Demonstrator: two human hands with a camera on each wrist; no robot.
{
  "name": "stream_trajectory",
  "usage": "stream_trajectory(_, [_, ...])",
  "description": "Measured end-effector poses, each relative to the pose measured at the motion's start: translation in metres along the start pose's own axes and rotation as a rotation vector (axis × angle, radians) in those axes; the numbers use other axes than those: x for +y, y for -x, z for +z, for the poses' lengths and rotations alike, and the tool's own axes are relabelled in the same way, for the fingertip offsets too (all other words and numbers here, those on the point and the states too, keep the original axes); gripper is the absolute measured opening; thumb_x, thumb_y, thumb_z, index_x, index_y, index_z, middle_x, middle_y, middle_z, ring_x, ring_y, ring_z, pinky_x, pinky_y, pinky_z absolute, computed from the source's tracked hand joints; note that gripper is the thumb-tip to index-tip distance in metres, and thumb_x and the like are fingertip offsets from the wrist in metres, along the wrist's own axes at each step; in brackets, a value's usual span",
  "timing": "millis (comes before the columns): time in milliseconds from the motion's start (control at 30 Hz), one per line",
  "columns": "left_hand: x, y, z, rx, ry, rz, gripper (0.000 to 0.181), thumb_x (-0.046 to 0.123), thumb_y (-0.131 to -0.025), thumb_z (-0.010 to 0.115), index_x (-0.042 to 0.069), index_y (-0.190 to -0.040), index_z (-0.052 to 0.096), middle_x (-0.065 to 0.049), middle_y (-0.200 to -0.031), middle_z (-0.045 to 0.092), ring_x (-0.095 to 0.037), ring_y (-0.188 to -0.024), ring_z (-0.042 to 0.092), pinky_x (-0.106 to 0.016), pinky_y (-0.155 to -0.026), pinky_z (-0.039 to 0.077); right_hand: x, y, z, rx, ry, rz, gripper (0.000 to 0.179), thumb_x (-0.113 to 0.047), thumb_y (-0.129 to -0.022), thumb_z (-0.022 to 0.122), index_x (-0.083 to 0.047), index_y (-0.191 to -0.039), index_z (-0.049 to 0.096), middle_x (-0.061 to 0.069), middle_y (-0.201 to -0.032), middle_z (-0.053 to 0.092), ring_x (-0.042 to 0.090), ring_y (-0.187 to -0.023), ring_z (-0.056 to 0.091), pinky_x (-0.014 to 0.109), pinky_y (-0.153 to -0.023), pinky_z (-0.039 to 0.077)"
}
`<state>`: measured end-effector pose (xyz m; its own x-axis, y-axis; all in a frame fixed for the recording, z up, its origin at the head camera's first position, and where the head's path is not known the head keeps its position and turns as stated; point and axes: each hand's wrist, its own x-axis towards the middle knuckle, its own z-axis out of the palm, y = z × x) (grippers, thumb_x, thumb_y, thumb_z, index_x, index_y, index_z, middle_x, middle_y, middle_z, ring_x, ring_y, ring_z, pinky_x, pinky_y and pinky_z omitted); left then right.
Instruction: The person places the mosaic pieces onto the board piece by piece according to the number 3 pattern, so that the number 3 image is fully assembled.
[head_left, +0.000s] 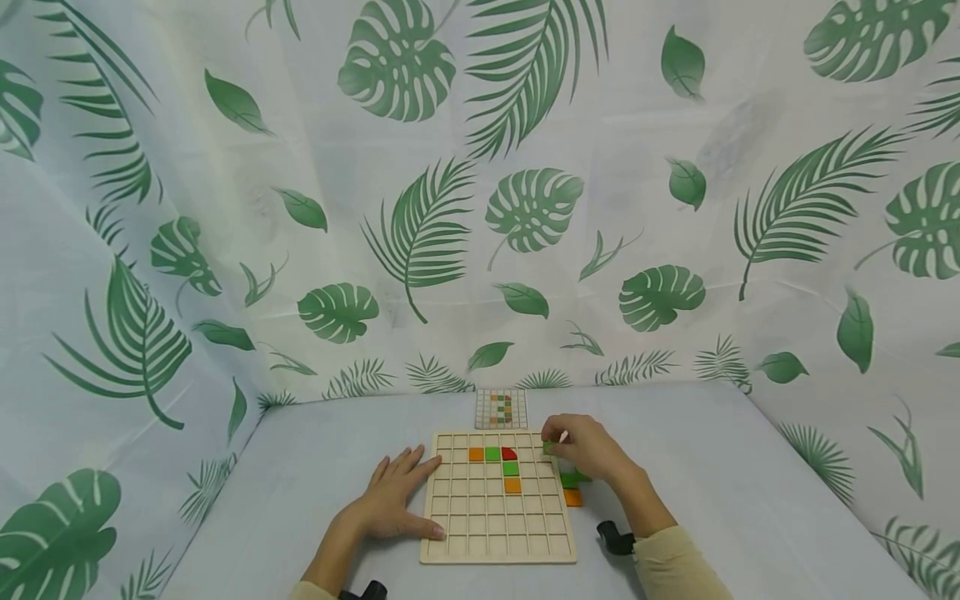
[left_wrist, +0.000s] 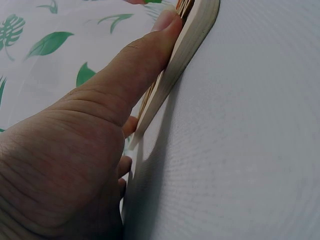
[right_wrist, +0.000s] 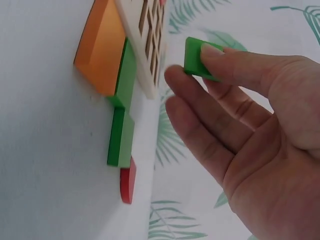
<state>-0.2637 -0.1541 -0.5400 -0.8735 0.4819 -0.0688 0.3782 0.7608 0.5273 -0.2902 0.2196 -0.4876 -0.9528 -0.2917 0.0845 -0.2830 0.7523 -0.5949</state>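
Observation:
A wooden grid board point(head_left: 459, 525) lies on the table. In its upper part sit an orange square tile point(head_left: 476, 454), a green square tile point(head_left: 492, 454) and a red tile with a rounded corner point(head_left: 509, 454); below the red one come another green tile point(head_left: 511, 469) and an orange tile point(head_left: 512, 485). My left hand point(head_left: 388, 502) rests with spread fingers at the board's left side, its thumb point(left_wrist: 135, 65) touching the edge. Over the upper right corner, my right hand point(head_left: 592, 450) pinches a green square tile point(right_wrist: 193, 59) between thumb and fingers, held above the table.
Beside the board's right edge lie loose tiles: orange point(right_wrist: 102, 50), green point(right_wrist: 121, 137) and red point(right_wrist: 128, 182), partly covered by the right hand in the head view. A small pattern card point(head_left: 502, 409) with a printed grid lies behind the board. Leaf-printed cloth point(head_left: 450, 350) hangs around the table.

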Motion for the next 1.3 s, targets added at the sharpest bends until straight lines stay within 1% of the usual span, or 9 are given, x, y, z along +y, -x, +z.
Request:
stream_trajectory(167, [-0.001,-0.001,0.0,-0.002,-0.008,-0.003,0.117,0.077,-0.068,0.082,0.027,-0.163,0.035,-0.014,-0.174,0.018,-0.039,-0.163,0.009,-0.068,-0.128,-0.001,-0.004,-0.001,0.004,0.007,-0.015,-0.043,0.011,-0.006,-0.092,0.076,-0.016,-0.096,0.074,-0.007,-0.089,0.067,0.013,-0.079,0.06,0.028,-0.068,0.053])
stream_trajectory(300, [-0.001,-0.001,0.0,-0.003,-0.009,-0.002,0.117,0.077,-0.068,0.082,0.028,-0.163,0.035,-0.014,-0.174,0.018,-0.039,-0.163,0.01,-0.068,-0.128,-0.001,-0.009,-0.002,0.009,0.029,-0.024,-0.062,0.012,-0.007,-0.093,0.076,-0.013,-0.103,0.077,-0.007,-0.091,0.068,0.01,-0.077,0.058,0.025,-0.066,0.053])
stream_trajectory(467, [0.0,-0.001,0.0,-0.004,-0.009,-0.004,0.117,0.076,-0.068,0.082,0.027,-0.163,0.036,-0.014,-0.174,0.018,-0.039,-0.162,0.01,-0.069,-0.128,-0.001,-0.018,-0.002,0.012,0.026,-0.079,-0.076,0.016,-0.003,-0.093,0.075,-0.01,-0.107,0.078,-0.004,-0.096,0.07,0.012,-0.078,0.059,0.024,-0.066,0.053])
stream_trajectory(633, [0.001,0.0,-0.001,-0.005,-0.003,-0.007,0.117,0.076,-0.068,0.083,0.027,-0.163,0.036,-0.014,-0.174,0.018,-0.039,-0.162,0.01,-0.069,-0.128,-0.001,-0.023,-0.002,0.017,0.01,-0.104,-0.081,0.019,0.001,-0.092,0.074,-0.008,-0.108,0.079,-0.001,-0.096,0.071,0.014,-0.077,0.059,0.025,-0.066,0.053])
stream_trajectory(767, [0.0,0.001,0.0,-0.006,0.0,-0.005,0.117,0.076,-0.068,0.083,0.027,-0.163,0.036,-0.014,-0.175,0.018,-0.039,-0.162,0.009,-0.069,-0.128,-0.001,-0.025,-0.001,0.021,0.003,-0.105,-0.137,0.019,0.0,-0.092,0.074,-0.007,-0.11,0.078,0.001,-0.097,0.071,0.014,-0.077,0.06,0.024,-0.066,0.053])
stream_trajectory(867, [0.0,0.001,0.0,-0.004,-0.002,0.0,0.117,0.076,-0.068,0.082,0.027,-0.163,0.036,-0.014,-0.174,0.018,-0.039,-0.162,0.009,-0.069,-0.127,-0.001,-0.027,-0.002,0.023,-0.001,-0.093,-0.179,0.018,0.0,-0.092,0.075,-0.01,-0.107,0.078,0.0,-0.097,0.071,0.012,-0.078,0.06,0.023,-0.067,0.053])
stream_trajectory(1000, [0.0,0.001,0.0,-0.002,-0.007,0.003,0.117,0.076,-0.068,0.082,0.027,-0.163,0.036,-0.014,-0.174,0.018,-0.039,-0.162,0.01,-0.07,-0.127,0.0,-0.029,-0.002,0.027,-0.016,-0.096,-0.188,0.016,-0.001,-0.093,0.075,-0.014,-0.102,0.077,-0.002,-0.096,0.07,0.009,-0.075,0.059,0.022,-0.066,0.054])
stream_trajectory(1200, [0.001,0.001,-0.001,-0.001,-0.012,0.003,0.117,0.076,-0.069,0.082,0.026,-0.163,0.035,-0.014,-0.174,0.018,-0.04,-0.162,0.01,-0.07,-0.127,0.0,-0.035,-0.001,0.031,-0.048,-0.115,-0.231,0.008,-0.003,-0.094,0.074,-0.009,-0.099,0.075,0.001,-0.094,0.072,0.009,-0.074,0.061,0.023,-0.066,0.054])
stream_trajectory(1300, [0.001,0.001,-0.001,0.0,-0.012,0.003,0.117,0.076,-0.069,0.082,0.026,-0.163,0.036,-0.015,-0.174,0.018,-0.04,-0.162,0.01,-0.07,-0.127,0.0,-0.038,-0.001,0.032,-0.058,-0.095,-0.238,0.006,-0.006,-0.094,0.075,-0.011,-0.098,0.075,-0.003,-0.093,0.071,0.009,-0.077,0.061,0.024,-0.068,0.054])
